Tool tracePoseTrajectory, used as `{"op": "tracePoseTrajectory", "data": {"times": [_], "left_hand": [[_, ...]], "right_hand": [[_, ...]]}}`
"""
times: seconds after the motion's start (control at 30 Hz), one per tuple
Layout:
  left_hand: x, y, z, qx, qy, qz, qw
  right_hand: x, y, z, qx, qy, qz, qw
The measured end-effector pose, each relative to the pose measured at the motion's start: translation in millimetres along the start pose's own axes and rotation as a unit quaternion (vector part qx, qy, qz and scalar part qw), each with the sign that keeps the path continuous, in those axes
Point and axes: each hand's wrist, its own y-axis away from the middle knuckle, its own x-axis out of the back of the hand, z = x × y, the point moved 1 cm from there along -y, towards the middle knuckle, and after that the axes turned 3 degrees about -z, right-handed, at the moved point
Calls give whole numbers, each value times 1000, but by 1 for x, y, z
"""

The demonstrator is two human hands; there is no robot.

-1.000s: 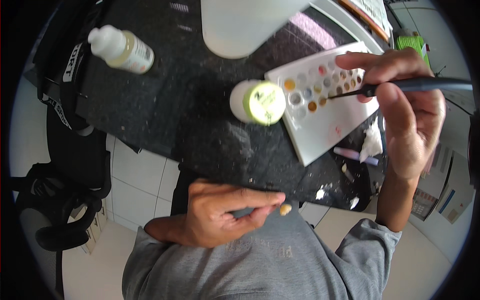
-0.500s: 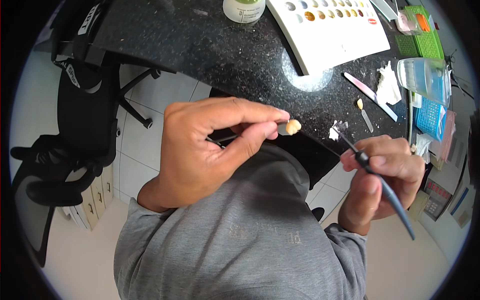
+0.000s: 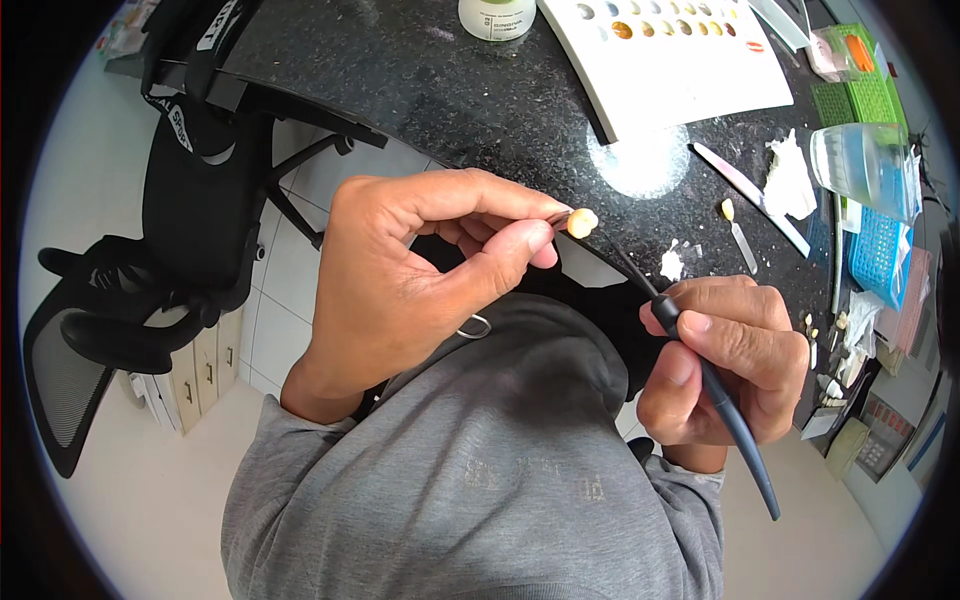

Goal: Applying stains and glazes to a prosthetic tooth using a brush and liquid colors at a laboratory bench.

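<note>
Between thumb and fingers, my left hand [image 3: 405,275] is closed on thin metal forceps; their ring handle [image 3: 480,326] shows below the palm, the rest mostly hidden by the hand. At their tip sits a small yellowish tooth crown [image 3: 580,223], just past my fingertips. My right hand [image 3: 740,350] grips a thin brush [image 3: 738,430] with a dark, tapered blue-grey handle, pen-like. The brush's dark tip points up and left and ends close to the crown; whether they touch I cannot tell.
The black speckled worktop [image 3: 400,80] holds a white palette [image 3: 690,80] with coloured wells, a jar [image 3: 497,17], a nail file [image 3: 750,195], crumpled tissue [image 3: 790,180], a shade tab [image 3: 738,235], and a clear cup [image 3: 860,165]. A black chair [image 3: 200,220] stands left.
My right hand has moved left, bringing the brush tip near the crown. My left hand has risen slightly, and the ring handle now shows. The whole view has shifted a little.
</note>
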Motion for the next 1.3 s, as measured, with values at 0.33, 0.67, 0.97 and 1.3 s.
{"op": "tracePoseTrajectory", "data": {"times": [0.33,0.67,0.97,1.3], "left_hand": [[-1,-2,1,15,-11,0,1000],[1,-1,0,16,-5,-10,1000],[2,0,0,15,-6,-18,1000],[1,-4,5,30,1,-14,999]], "right_hand": [[-1,-4,2,-6,2,-7,1000],[-2,-1,2,-8,0,2,1000],[-1,-2,0,-17,13,-10,1000],[0,1,5,-10,-93,135,986]]}}
